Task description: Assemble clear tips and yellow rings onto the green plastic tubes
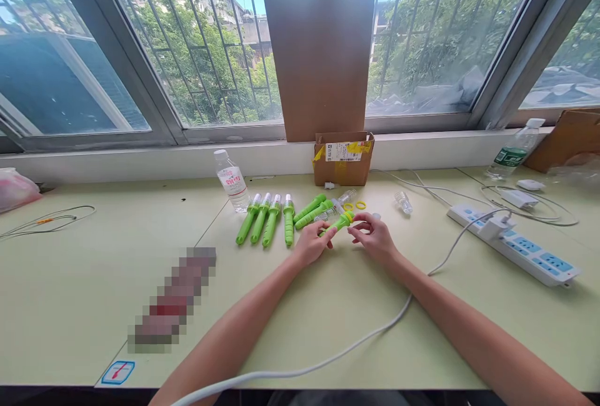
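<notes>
Toward the bench's [351,290] far edge, the left hand [311,244] grips a tube [339,223]; the right hand [375,241] is at its ringed end, hold unclear. A firmly braced tube should help.

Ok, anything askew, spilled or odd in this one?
The cable crosses beneath the right forearm, where it might snag. A pixelated patch hides part of the table. I see no spill.

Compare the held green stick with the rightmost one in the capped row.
The held stick is in the left hand; the row stick lies on the table. A yellow ring shows near the held stick's end; the row stick has a clear cap. The held stick slants right; the row stick points straight away. Both are green.
</notes>
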`<move>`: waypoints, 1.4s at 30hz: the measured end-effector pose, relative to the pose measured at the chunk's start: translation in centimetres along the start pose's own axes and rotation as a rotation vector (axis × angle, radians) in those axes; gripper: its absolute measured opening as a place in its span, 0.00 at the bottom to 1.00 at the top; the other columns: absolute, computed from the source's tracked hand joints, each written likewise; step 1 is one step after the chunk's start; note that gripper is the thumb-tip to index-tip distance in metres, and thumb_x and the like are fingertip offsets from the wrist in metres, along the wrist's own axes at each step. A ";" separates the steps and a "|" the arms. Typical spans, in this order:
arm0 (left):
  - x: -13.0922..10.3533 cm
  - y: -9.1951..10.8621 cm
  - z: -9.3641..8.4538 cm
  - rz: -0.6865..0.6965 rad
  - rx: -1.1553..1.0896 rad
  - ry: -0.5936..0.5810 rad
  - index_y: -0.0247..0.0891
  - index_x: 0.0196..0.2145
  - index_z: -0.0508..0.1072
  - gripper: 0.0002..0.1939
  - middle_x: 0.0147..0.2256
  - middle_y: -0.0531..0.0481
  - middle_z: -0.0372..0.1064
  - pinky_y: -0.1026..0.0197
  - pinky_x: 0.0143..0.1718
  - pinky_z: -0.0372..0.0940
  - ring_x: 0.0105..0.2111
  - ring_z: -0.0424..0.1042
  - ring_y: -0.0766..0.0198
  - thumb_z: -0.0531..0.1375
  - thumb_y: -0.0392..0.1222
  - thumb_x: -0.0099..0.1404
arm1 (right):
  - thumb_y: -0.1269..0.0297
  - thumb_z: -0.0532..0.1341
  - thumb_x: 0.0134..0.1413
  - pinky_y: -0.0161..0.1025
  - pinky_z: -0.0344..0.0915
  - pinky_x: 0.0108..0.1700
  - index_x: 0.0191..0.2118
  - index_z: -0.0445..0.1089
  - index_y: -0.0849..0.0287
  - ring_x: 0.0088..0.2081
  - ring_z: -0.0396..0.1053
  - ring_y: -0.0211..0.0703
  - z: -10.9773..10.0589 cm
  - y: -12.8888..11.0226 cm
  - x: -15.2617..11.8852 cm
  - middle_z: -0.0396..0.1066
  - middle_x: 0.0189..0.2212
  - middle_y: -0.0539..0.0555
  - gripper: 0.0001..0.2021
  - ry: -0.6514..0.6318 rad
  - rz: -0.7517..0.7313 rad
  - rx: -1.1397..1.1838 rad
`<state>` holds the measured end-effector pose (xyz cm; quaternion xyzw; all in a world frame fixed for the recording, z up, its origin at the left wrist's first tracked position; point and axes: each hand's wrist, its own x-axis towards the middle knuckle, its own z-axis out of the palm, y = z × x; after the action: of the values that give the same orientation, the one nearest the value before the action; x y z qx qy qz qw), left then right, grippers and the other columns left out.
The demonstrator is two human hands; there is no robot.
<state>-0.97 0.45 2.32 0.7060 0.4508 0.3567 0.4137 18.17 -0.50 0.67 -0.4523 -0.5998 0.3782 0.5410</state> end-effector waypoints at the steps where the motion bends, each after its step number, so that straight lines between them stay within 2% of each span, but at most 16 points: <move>1: 0.0 0.1 0.0 -0.032 -0.034 -0.018 0.37 0.34 0.69 0.19 0.21 0.51 0.70 0.66 0.15 0.51 0.12 0.58 0.72 0.55 0.58 0.61 | 0.54 0.65 0.46 0.42 0.77 0.28 0.38 0.66 0.58 0.34 0.72 0.43 0.0 0.0 0.0 0.68 0.35 0.53 0.17 -0.001 -0.003 0.001; 13: 0.3 0.4 -0.4 -0.283 -0.312 -0.155 0.37 0.32 0.65 0.22 0.19 0.52 0.69 0.68 0.12 0.42 0.10 0.52 0.74 0.57 0.61 0.57 | 0.53 0.66 0.44 0.41 0.77 0.27 0.38 0.66 0.58 0.34 0.71 0.43 0.0 0.3 0.1 0.67 0.35 0.52 0.18 -0.010 -0.023 -0.005; 19: 0.0 0.7 0.0 -0.320 -0.380 -0.199 0.37 0.34 0.67 0.22 0.18 0.52 0.68 0.67 0.12 0.40 0.10 0.51 0.74 0.56 0.61 0.58 | 0.51 0.66 0.43 0.41 0.77 0.27 0.37 0.65 0.58 0.34 0.72 0.43 -0.2 0.3 0.2 0.66 0.36 0.53 0.19 0.005 -0.031 -0.002; 25: 0.0 0.9 -0.5 -0.307 -0.413 -0.284 0.36 0.34 0.68 0.22 0.18 0.51 0.68 0.66 0.12 0.38 0.09 0.53 0.73 0.53 0.60 0.60 | 0.53 0.66 0.45 0.42 0.76 0.27 0.36 0.64 0.57 0.35 0.73 0.46 -0.1 0.1 0.2 0.69 0.33 0.52 0.17 0.005 -0.088 -0.012; 28: 0.0 1.1 -0.7 -0.287 -0.399 -0.308 0.35 0.35 0.68 0.23 0.18 0.52 0.67 0.67 0.12 0.38 0.09 0.50 0.74 0.52 0.60 0.61 | 0.53 0.65 0.46 0.42 0.76 0.28 0.35 0.64 0.57 0.37 0.73 0.48 0.0 0.2 0.1 0.70 0.35 0.53 0.15 0.031 -0.134 -0.035; 31: -0.1 1.2 -0.7 -0.262 -0.379 -0.274 0.36 0.39 0.66 0.23 0.17 0.56 0.65 0.67 0.12 0.36 0.08 0.44 0.76 0.52 0.60 0.61 | 0.54 0.64 0.47 0.44 0.76 0.31 0.34 0.64 0.57 0.37 0.74 0.48 0.2 0.4 0.0 0.72 0.38 0.55 0.14 0.079 -0.192 -0.073; 36: -0.3 1.2 -0.3 -0.210 -0.306 -0.214 0.39 0.42 0.61 0.25 0.17 0.59 0.64 0.68 0.13 0.38 0.09 0.44 0.76 0.56 0.61 0.58 | 0.54 0.63 0.48 0.47 0.75 0.34 0.33 0.65 0.56 0.33 0.74 0.45 0.2 0.2 -0.1 0.73 0.42 0.57 0.12 0.119 -0.245 -0.139; 39: -0.4 1.0 0.1 -0.065 -0.180 -0.074 0.39 0.40 0.62 0.23 0.24 0.56 0.68 0.68 0.16 0.48 0.13 0.53 0.75 0.60 0.57 0.55 | 0.54 0.63 0.49 0.47 0.75 0.34 0.32 0.66 0.56 0.32 0.74 0.45 0.1 0.1 0.0 0.73 0.43 0.58 0.12 0.128 -0.269 -0.169; 42: -0.6 0.6 0.6 0.163 0.093 0.114 0.39 0.35 0.65 0.15 0.28 0.52 0.69 0.66 0.25 0.57 0.23 0.64 0.69 0.59 0.53 0.58 | 0.52 0.63 0.49 0.47 0.74 0.33 0.33 0.66 0.55 0.30 0.75 0.46 -0.1 0.1 0.0 0.74 0.40 0.57 0.12 0.127 -0.264 -0.221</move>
<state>-0.45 -0.40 2.57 0.7375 0.4306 0.4073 0.3238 18.31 -0.46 0.64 -0.4492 -0.6564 0.2066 0.5698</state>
